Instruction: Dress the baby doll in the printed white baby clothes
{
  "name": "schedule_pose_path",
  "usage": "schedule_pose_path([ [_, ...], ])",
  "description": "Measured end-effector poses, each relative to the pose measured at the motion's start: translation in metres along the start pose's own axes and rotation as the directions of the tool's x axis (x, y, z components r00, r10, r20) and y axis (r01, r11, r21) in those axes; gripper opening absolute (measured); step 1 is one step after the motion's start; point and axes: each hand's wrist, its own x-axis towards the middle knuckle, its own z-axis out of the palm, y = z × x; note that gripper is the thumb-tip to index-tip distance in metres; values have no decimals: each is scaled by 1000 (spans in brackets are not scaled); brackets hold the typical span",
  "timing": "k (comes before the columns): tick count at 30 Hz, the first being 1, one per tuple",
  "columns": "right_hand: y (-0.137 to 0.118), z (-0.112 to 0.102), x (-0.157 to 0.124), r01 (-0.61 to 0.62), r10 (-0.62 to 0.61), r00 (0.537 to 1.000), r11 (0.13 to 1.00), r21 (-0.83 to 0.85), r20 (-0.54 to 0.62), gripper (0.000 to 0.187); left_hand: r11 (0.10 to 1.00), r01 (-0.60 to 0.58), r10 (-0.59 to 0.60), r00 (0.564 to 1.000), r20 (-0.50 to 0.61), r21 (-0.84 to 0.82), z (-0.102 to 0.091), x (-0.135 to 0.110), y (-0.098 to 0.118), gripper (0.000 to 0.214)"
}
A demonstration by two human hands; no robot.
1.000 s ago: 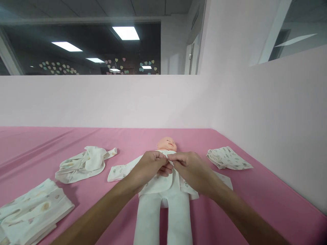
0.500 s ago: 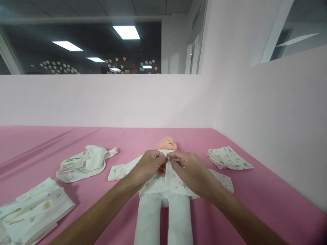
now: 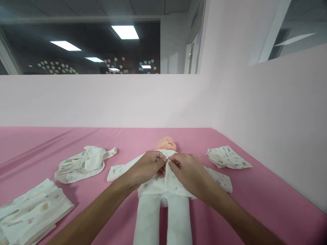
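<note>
A baby doll [image 3: 167, 143] lies on its back on the pink sheet [image 3: 255, 190], head away from me, dressed in a white patterned top [image 3: 163, 183] and white trousers [image 3: 149, 217]. My left hand [image 3: 148, 166] is closed, pinching the left edge of the top's front at the doll's chest. My right hand [image 3: 189, 172] is closed too, pinching the right edge against it, fingertips meeting just below the doll's chin. Both forearms reach in from the bottom of the view.
A crumpled white baby garment [image 3: 83, 163] lies left of the doll. A folded patterned cloth [image 3: 32, 209] sits at the near left, another folded cloth [image 3: 227, 157] at the right. Pale pink walls [image 3: 268, 112] close the back and the right side.
The two front edges of the doll's top have been drawn together over its chest. My hands stay at the collar and have shifted only slightly.
</note>
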Motion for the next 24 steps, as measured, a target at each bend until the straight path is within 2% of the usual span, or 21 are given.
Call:
schedule_pose_path([
  [2,1,1,-3,-23,24,998,1000,-19,60,32,992,10,-12,1000,15,124,-3,0,-2,16],
  [5,4,5,-8,3,9,983,998,-64,184,32,933,11,-57,992,115,360,-7,-3,-4,12],
  [8,6,5,-12,52,-24,966,994,-101,257,28,799,-55,-41,988,147,598,-8,-12,0,15],
  [11,6,-2,-16,59,-13,967,983,-174,254,20,620,-103,-11,990,140,777,-6,-24,8,21],
  [13,4,-9,-19,62,0,969,967,-246,247,17,534,-127,-17,987,161,836,-3,-31,11,21],
  [15,3,-12,-22,78,11,955,954,-291,295,20,459,-163,-7,982,187,873,0,-34,10,17],
  [19,1,-5,-24,180,-34,915,926,-331,402,28,342,-231,47,972,228,911,7,-31,0,20],
  [21,0,2,-24,240,-86,917,899,-366,391,26,324,-262,75,965,252,909,9,-29,-3,25],
  [24,1,9,-23,304,-147,911,870,-387,385,28,359,-309,31,947,320,880,7,-30,-2,30],
])
